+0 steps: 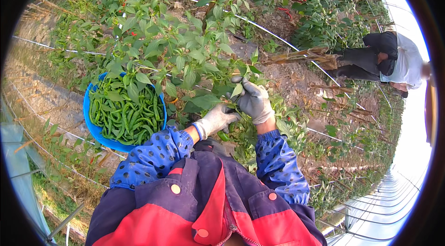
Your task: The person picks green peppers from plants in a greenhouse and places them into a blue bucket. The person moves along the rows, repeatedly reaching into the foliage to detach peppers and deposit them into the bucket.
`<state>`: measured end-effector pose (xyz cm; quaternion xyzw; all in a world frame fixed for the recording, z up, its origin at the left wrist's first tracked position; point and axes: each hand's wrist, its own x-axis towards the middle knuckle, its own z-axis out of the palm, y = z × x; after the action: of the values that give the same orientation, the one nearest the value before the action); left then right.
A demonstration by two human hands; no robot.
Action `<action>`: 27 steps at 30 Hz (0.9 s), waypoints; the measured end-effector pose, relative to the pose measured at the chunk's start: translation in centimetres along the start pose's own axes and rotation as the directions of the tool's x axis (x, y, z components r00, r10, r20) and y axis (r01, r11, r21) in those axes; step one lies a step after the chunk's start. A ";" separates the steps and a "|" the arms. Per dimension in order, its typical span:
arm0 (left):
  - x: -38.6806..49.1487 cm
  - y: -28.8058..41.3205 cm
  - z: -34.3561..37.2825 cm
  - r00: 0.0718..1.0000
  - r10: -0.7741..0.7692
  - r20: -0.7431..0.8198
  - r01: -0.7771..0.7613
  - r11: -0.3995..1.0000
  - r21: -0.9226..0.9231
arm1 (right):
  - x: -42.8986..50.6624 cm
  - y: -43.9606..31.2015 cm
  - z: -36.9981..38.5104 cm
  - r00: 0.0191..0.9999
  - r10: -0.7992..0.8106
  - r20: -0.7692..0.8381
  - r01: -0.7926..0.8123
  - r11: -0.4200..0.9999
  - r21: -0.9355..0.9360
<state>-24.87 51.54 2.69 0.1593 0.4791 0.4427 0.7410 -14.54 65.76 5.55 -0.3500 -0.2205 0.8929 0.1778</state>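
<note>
Both my hands wear pale knit gloves with grey-coated fingers, and both are in among the leaves of a green chili pepper plant. My right hand has its fingers curled around a leafy shoot. Lower and to the left, my left hand is bent in at the stems; leaves and its own fingers hide whether it grips anything. A green pepper shows just below the left hand's fingers. To the left, a blue tub is heaped with long green peppers.
White strings run slantwise along the plant rows. A dry stalk bundle leans at the right. Farther right a person bends over another row. Red peppers hang at the back. Clear film on hoops curves around the side.
</note>
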 end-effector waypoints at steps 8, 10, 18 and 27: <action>-3.6 -1.7 2.0 0.972 -0.171 -0.161 0.084 0.893 -0.442 | -1.1 -0.3 -1.3 0.995 0.100 0.013 -0.098 0.988 -0.119; -4.0 -1.9 2.7 0.959 -0.197 -0.202 0.074 0.867 -0.493 | -1.2 -0.1 -1.7 0.996 0.090 -0.010 -0.091 0.993 -0.077; -4.4 -1.7 3.5 0.948 -0.231 -0.220 0.088 0.853 -0.514 | -2.1 0.3 -2.6 0.995 0.074 -0.072 -0.071 0.996 0.045; -7.7 -0.3 3.9 0.997 -0.072 -0.033 0.062 0.970 -0.234 | -2.3 -2.0 -4.6 0.996 -0.038 -0.080 0.040 0.999 0.025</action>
<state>-22.54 45.81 8.78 0.0458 0.4443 0.4737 0.7590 -9.41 67.58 4.79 -0.3784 -0.2080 0.8775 0.2087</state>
